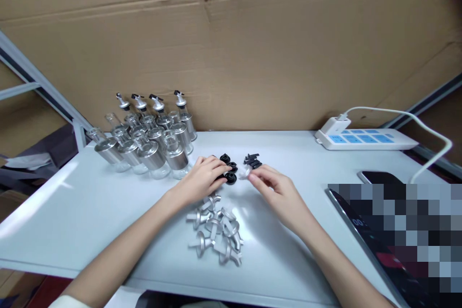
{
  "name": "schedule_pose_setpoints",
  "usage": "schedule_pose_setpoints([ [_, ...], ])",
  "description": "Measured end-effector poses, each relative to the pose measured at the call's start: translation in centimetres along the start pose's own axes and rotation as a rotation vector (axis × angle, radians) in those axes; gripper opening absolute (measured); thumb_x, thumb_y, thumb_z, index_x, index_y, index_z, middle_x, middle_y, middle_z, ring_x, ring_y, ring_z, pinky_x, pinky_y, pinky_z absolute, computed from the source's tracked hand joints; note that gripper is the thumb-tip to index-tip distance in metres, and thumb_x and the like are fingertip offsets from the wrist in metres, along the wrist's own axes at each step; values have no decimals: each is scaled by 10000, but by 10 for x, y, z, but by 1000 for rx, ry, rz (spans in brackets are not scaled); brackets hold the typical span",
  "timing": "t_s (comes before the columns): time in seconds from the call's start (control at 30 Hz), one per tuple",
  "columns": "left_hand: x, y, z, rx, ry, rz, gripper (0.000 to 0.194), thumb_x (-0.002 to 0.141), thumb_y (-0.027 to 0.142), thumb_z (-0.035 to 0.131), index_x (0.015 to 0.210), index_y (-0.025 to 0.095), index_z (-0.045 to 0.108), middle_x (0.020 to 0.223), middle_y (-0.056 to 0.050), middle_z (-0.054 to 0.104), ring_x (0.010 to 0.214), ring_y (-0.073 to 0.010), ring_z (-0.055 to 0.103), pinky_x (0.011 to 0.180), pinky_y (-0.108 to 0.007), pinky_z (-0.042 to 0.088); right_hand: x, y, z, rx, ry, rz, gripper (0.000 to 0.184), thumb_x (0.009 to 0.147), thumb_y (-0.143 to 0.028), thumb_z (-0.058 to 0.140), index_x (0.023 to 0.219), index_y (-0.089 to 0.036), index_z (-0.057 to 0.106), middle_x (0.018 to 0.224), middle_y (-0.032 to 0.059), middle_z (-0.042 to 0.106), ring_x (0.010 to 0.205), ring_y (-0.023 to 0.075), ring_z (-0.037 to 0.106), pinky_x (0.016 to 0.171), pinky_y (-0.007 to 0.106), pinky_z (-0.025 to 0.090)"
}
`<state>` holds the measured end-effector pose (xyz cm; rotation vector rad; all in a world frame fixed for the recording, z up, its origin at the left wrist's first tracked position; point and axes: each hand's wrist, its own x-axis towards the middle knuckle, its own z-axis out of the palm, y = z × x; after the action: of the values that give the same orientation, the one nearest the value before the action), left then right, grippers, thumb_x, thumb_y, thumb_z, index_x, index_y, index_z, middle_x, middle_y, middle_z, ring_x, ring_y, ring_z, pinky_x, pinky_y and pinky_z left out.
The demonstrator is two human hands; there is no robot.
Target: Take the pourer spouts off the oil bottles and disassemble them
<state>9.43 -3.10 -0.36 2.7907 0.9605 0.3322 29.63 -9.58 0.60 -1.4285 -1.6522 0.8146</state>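
Note:
My left hand [202, 178] rests on the white table [90, 202], its fingers curled over a few round black caps [228, 168]. My right hand [274, 187] pinches a small clear or white part [244, 172] at its fingertips, just below a small pile of black clips [252, 160]. A heap of silver metal pour spouts [216, 231] lies between my forearms, nearer the front edge. What the left fingers hold, if anything, is hidden.
Several glass bottles with steel sleeves [151, 139] stand at the back left, some fitted with spouts. A white power strip [364, 138] with a cable lies at the back right. A phone [382, 177] and a tablet [397, 250] sit at the right. A cardboard wall [252, 48] stands behind.

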Motion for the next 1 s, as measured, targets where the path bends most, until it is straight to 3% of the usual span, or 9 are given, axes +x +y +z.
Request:
schedule_pose_setpoints([
  [0.1,-23,1,3,-121,111,-18,276,956,280,402,1148,157,558,1119,-89,617,1079,-203,505,900,-376,357,0,1,2,-132,-187,13,265,851,-342,487,744,-190,677,738,37,597,658,162,519,639,286,374],
  [0.2,-43,5,8,-276,273,-16,314,977,288,328,1087,146,586,1061,-92,641,1034,-185,535,914,-363,381,0,4,5,-226,-304,45,261,837,-302,500,705,-175,687,715,52,628,631,166,520,624,287,365],
  [0.27,-50,8,8,-380,316,10,386,985,344,275,1086,142,588,1030,-98,653,994,-185,557,898,-362,410,-1,6,7,-238,-362,78,252,822,-285,521,677,-162,686,703,60,640,611,162,519,606,283,356],
  [0.47,-55,10,2,-475,189,62,561,934,551,259,1243,164,522,1208,-121,603,1142,-230,518,989,-415,401,-5,8,11,-248,-462,95,222,799,-296,559,692,-160,698,685,50,637,604,152,511,597,278,353],
  [0.63,-57,13,6,-495,143,25,531,958,487,230,1228,166,556,1175,-121,634,1111,-224,559,957,-404,443,-7,3,12,-209,-524,107,254,827,-330,533,737,-165,704,689,44,652,624,155,528,614,283,376],
  [0.8,-55,14,8,-516,92,-18,543,969,461,194,1178,155,591,1126,-112,655,1066,-213,584,939,-391,456,-5,2,8,-224,-496,82,288,844,-383,526,807,-165,710,721,55,660,644,170,554,632,304,411],
  [0.9,-57,12,5,-578,89,-7,669,898,635,220,1266,165,521,1210,-134,601,1118,-245,551,970,-423,435,-9,-1,3,-253,-443,54,377,820,-443,565,1043,-162,681,984,113,670,874,238,607,805,373,461],
  [0.93,-58,11,3,-602,88,2,746,842,711,259,1317,175,468,1262,-144,563,1154,-263,527,990,-439,419,-12,-2,1,-251,-429,46,494,798,-468,592,1188,-165,614,1152,136,624,1030,269,580,907,402,441],
  [1.0,-65,12,1,-625,74,7,945,695,818,385,1403,194,337,1371,-164,456,1243,-312,451,1041,-482,368,-24,-4,2,-238,-430,40,833,724,-509,665,1427,-186,356,1449,148,389,1311,305,383,1078,435,325],
])
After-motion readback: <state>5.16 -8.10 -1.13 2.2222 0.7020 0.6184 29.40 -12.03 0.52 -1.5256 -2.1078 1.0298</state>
